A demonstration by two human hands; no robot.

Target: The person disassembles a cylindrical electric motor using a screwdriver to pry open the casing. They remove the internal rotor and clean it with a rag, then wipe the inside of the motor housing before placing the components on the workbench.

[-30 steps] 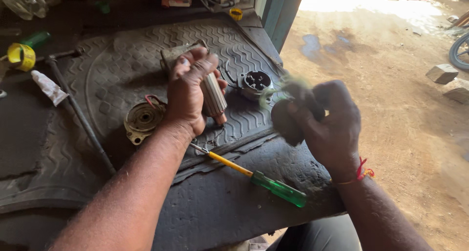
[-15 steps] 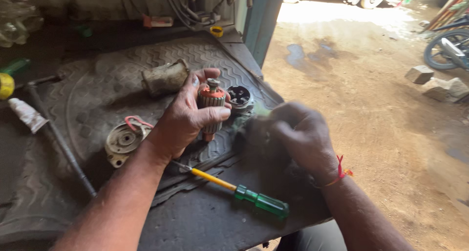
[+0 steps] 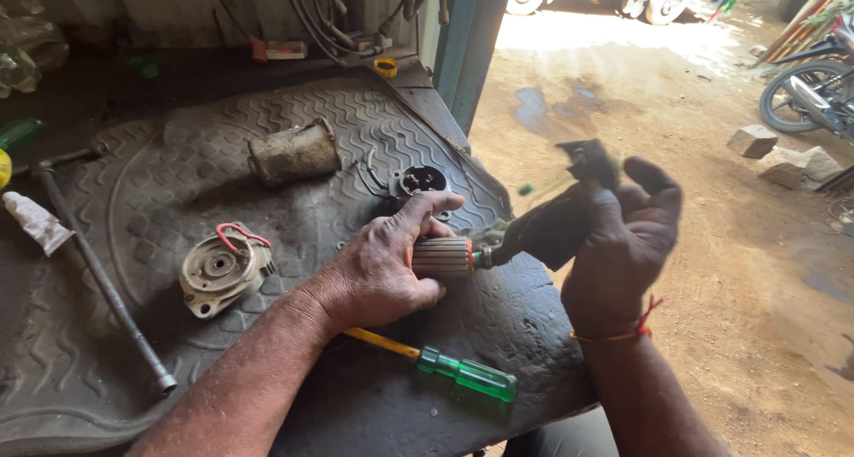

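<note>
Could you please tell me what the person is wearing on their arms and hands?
Both forearms are bare, with no sleeves or gloves. The right hand has a red-and-orange thread band tied around its wrist. The left hand wears nothing visible, no ring or watch.

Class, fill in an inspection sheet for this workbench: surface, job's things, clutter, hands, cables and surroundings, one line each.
Surface: dark ribbed rubber mat over the bench.
Job's things: copper-barred armature; dark rag, blurred.
Clutter: green-handled screwdriver, round end cover, cylindrical housing, long metal rod.
Hands: left hand grips the armature; right hand holds the rag at its shaft end.
Cables: dark wires hanging on the wall.
Surroundings: dirt yard, stone blocks.
</note>
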